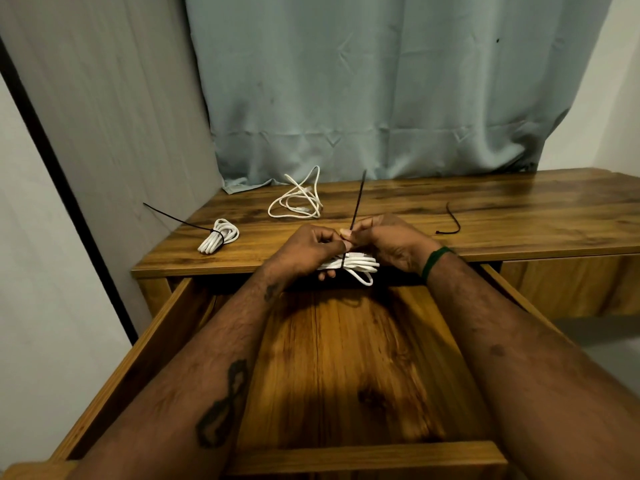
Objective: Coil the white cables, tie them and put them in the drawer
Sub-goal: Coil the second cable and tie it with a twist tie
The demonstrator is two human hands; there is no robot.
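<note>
On the far left of the bench lies a finished coil of white cable, bound at its middle by a black zip tie whose long tail sticks out toward the wall; it looks done apart from being stowed. Farther back and a little to the right sits a loose cable, a tangle of open loops with no tie on it, so by my reading it has yet to be coiled. In the middle, held in the air over the near edge of the bench and the far end of the open drawer, is the second coil, with one loop hanging down from it. The left hand grips this bundle from the left, its fingers closed around the strands, and the right hand meets it from the right, fingers pinched on a black zip tie that already wraps the bundle and stands up and away from the hands; this looks like the tie being cinched. To the right on the bench lies a spare tie, curved and unused, likely meant for the loose cable. The drawer holds no cable. So roughly: one cable tied, one being tied, one untouched, none put away.
</note>
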